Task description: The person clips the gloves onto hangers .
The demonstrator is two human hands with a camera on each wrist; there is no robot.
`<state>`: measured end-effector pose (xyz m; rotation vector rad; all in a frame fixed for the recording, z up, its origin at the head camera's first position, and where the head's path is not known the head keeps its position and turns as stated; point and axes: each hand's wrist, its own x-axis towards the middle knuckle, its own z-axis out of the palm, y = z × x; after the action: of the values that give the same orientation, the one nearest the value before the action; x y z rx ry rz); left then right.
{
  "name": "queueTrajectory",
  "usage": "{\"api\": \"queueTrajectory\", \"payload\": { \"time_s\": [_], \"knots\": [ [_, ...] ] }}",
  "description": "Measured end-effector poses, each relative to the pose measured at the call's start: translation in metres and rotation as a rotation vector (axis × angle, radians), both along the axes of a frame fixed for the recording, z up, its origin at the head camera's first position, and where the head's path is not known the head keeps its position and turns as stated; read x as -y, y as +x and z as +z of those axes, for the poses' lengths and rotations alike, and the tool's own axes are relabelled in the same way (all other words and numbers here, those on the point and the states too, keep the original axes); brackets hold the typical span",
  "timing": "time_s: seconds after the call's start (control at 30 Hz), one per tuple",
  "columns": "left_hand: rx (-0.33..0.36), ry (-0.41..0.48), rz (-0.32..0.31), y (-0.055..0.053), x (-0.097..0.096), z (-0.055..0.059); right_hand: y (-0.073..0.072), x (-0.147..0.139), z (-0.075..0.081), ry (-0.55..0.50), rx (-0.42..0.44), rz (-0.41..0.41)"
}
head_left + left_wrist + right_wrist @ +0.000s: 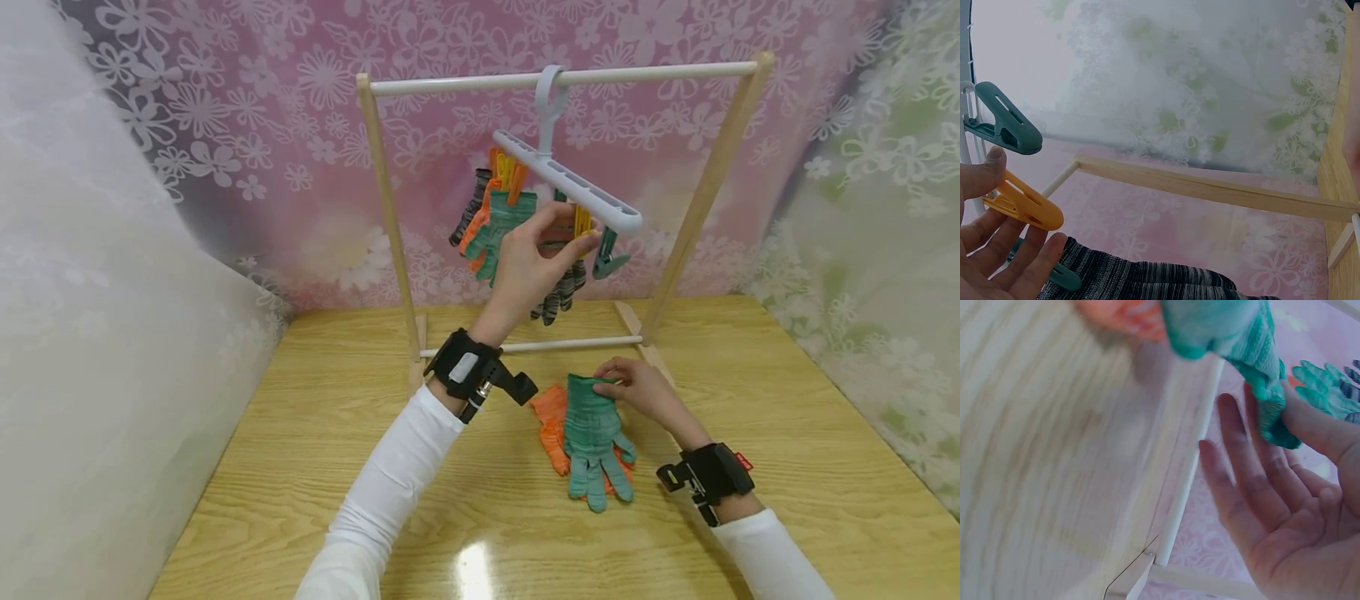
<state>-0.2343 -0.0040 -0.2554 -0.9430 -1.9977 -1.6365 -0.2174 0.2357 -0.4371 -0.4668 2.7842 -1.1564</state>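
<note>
My left hand [525, 267] is raised to the white clip hanger [577, 185]. Thumb and fingers pinch a yellow clothespin [1038, 209] on it. A dark green clothespin [1013, 125] sits beside that one at the hanger's near end. Behind the hand hangs a black-and-grey striped glove [561, 293], with another green clothespin [1065, 277] by its cuff. Lower down, my right hand [648, 393] pinches the cuff of a green glove [596, 429] between thumb and fingers. Its fingers point toward me, overlapping an orange glove [551, 417] on the table.
A wooden rack with a white top rod [660, 73] carries the hanger. Orange and yellow clothespins [504, 171] at its far end hold a hanging green glove [504, 218], an orange glove [477, 229] and a striped glove [471, 208]. Flowered curtains [315, 167] enclose the wooden table [315, 500].
</note>
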Motion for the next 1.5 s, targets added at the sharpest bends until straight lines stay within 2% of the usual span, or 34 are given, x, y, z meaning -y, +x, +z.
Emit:
{"api": "queueTrajectory", "payload": {
  "time_s": [0.2,0.4,0.53,1.07,1.5],
  "knots": [
    [-0.008,0.001,-0.002,-0.001,0.000,0.000,0.003,0.003,0.010,-0.096,-0.019,-0.016],
    [0.004,-0.010,0.004,0.000,-0.001,0.002,0.011,0.009,0.028,-0.176,-0.041,-0.034],
    [0.012,-0.013,0.002,0.001,-0.001,0.002,0.011,0.010,0.031,-0.200,-0.067,-0.050],
    [-0.016,-0.021,0.005,0.001,-0.002,0.002,0.012,0.022,0.063,-0.268,-0.154,-0.082],
    [0.013,-0.032,0.016,0.001,-0.001,0.004,0.015,0.033,0.084,-0.322,-0.236,-0.067]
  ]
}}
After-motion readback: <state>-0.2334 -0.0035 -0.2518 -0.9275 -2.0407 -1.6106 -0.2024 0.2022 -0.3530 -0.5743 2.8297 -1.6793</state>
